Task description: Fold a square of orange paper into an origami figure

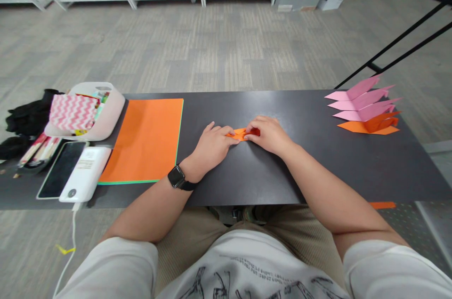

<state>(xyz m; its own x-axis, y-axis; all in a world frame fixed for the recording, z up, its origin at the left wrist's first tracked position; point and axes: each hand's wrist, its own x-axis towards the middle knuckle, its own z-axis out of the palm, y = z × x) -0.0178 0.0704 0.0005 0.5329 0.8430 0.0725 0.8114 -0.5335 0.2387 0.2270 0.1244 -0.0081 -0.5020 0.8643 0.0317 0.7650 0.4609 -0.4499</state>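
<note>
A small folded piece of orange paper (pixel 240 134) lies on the dark table in front of me, partly covered by my fingers. My left hand (pixel 216 144) grips its left end, thumb and fingertips pressed on the paper. At the other end my right hand (pixel 267 133) pinches the paper between thumb and curled fingers. Off to the right stand folded paper figures with pointed ends: three pink ones (pixel 356 101) in a row and an orange one (pixel 370 125) nearest me.
On the left lies a stack of orange sheets (pixel 144 139) with a green edge. Beyond it are a white basket (pixel 113 115) of supplies, a phone (pixel 61 169), a white power bank (pixel 85 174) with a cable, and black cloth (pixel 30 113). The dark table (pixel 219 186) is narrow.
</note>
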